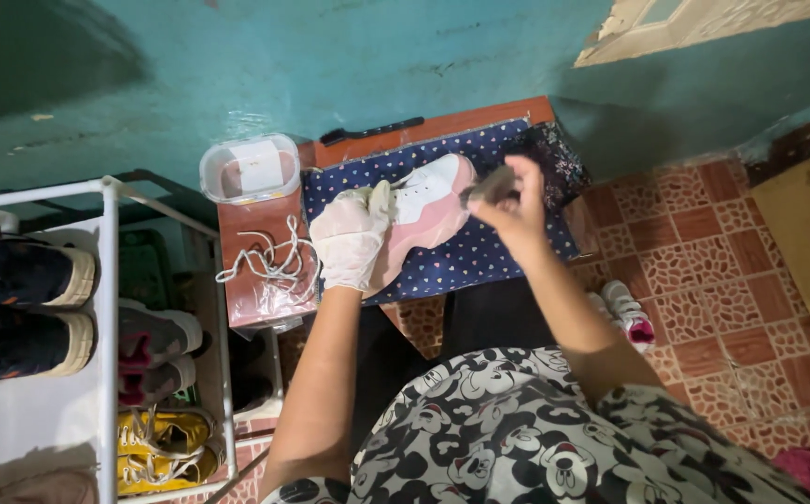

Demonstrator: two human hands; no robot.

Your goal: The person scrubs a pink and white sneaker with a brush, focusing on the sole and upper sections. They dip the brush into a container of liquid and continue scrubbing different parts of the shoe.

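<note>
A white and pink sneaker (428,203) lies on a dark blue dotted cloth (479,252) spread over a small brown table (265,252). My left hand (349,238), in a white glove, grips the sneaker at its near end. Over the shoe's far side, my right hand (515,201) is bare and pinches a small dark brush or pad (489,187) against it. White shoelaces (269,261) lie loose on the table's left part.
A clear plastic box (250,168) stands at the table's far left corner, a black tool (372,131) behind the cloth. A white shoe rack (106,336) with several shoes stands at left. Another small sneaker (627,313) lies on the red tiled floor (732,280).
</note>
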